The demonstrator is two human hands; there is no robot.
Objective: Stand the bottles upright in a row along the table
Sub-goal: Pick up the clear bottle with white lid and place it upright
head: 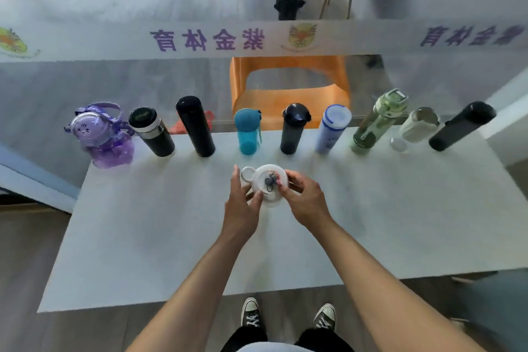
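A white desk (143, 237) stands on grey wood flooring (28, 251); behind it, an orange stool (288, 80) beneath a lettered banner (200, 40).

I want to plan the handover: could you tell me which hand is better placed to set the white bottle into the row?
Probably the left hand: it wraps the white bottle's side, while the right hand only pinches its lid.
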